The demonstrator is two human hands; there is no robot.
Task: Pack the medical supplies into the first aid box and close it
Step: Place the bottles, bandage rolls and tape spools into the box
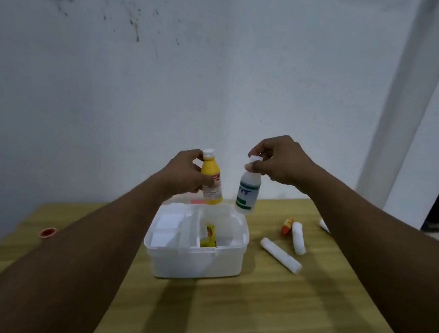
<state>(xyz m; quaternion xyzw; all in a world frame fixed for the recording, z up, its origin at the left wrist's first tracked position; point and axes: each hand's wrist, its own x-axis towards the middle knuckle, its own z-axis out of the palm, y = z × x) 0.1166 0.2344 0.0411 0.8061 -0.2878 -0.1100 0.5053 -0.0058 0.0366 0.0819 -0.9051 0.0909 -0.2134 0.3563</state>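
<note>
The open white first aid box (195, 252) sits mid-counter, a yellow packet (209, 237) already in its centre compartment. Above its far rim, the left hand (185, 172) grips a yellow bottle (211, 179) by the body, while the right hand (280, 159) pinches a white bottle (248, 191) at the cap. Each should go down upright into a free compartment, one at a time. Two gauze rolls (280, 255) and a small tube (286, 226) wait toward the wooden counter's (273, 320) right edge.
</note>
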